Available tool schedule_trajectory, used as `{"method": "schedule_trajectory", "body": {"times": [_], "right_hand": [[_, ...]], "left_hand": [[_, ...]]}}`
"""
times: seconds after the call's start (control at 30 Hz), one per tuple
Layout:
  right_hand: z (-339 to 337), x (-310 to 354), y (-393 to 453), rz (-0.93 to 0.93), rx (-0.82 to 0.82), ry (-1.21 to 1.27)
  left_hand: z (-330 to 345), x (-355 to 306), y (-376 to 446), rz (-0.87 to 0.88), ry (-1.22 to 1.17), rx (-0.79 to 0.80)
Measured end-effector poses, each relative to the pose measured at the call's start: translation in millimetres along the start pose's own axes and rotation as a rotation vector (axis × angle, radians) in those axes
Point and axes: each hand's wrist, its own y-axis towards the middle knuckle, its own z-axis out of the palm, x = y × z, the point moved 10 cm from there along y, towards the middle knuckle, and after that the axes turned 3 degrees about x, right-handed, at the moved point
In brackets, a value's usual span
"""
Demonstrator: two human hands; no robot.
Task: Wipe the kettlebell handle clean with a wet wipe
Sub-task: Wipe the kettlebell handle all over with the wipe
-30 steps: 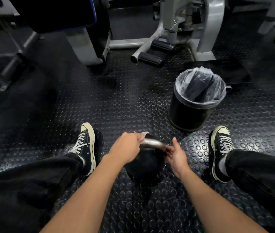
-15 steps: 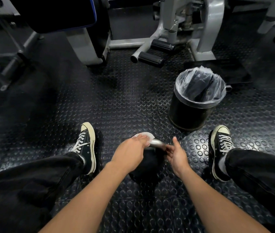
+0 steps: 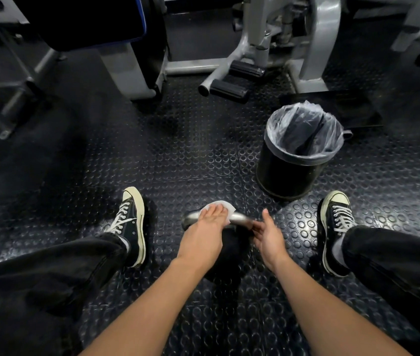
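Observation:
A black kettlebell (image 3: 225, 255) stands on the studded floor between my feet. Its silver handle (image 3: 239, 217) runs left to right across the top. My left hand (image 3: 205, 232) lies over the handle's middle, fingers flat, pressing a white wet wipe (image 3: 225, 204) onto the metal. The wipe sticks out past my fingertips on the far side. My right hand (image 3: 268, 235) grips the handle's right end, thumb up. Most of the bell's body is hidden under my left hand and wrist.
A black bin (image 3: 295, 160) lined with a clear bag stands to the front right, near my right shoe (image 3: 337, 222). My left shoe (image 3: 129, 222) is left of the kettlebell. Grey gym machine frames (image 3: 316, 47) and a padded bench (image 3: 83, 21) line the far side.
My left hand has slid from a closed grip at the handle's left toward the middle and flattened, bringing the wipe over the top. The handle's left end now shows. My right hand stays put.

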Motion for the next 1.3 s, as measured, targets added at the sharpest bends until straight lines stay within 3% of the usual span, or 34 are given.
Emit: {"method": "schedule_trajectory", "body": {"times": [0.23, 0.4, 0.53, 0.67, 0.83, 0.97, 1.17, 1.3], "right_hand": [[2.2, 1.5, -3.3, 0.003, 0.006, 0.000], [1.0, 2.6, -5.7, 0.003, 0.001, -0.017], [3.5, 3.3, -6.3, 0.002, 0.021, 0.000], [2.2, 3.0, -6.1, 0.006, 0.016, -0.009], [1.0, 2.2, -4.6, -0.004, 0.019, 0.002], [0.5, 1.9, -4.7, -0.004, 0.011, -0.011], [3.1, 5.0, -9.7, -0.012, 0.011, 0.008], [2.7, 7.1, -10.6, -0.016, -0.001, 0.017]], "left_hand": [[0.6, 18.0, -2.0, -0.069, -0.011, -0.042], [11.3, -6.8, -15.2, 0.057, 0.061, -0.025], [-2.5, 24.4, -9.5, -0.054, -0.025, -0.133], [4.6, 2.1, -11.6, 0.107, 0.027, -0.188], [-5.8, 13.4, -6.0, 0.089, 0.006, -0.225], [6.1, -18.9, -8.8, 0.258, 0.151, -0.208], [-8.4, 14.8, -17.2, 0.148, 0.082, -0.272], [8.4, -3.6, -14.2, 0.251, 0.130, -0.206]]}}
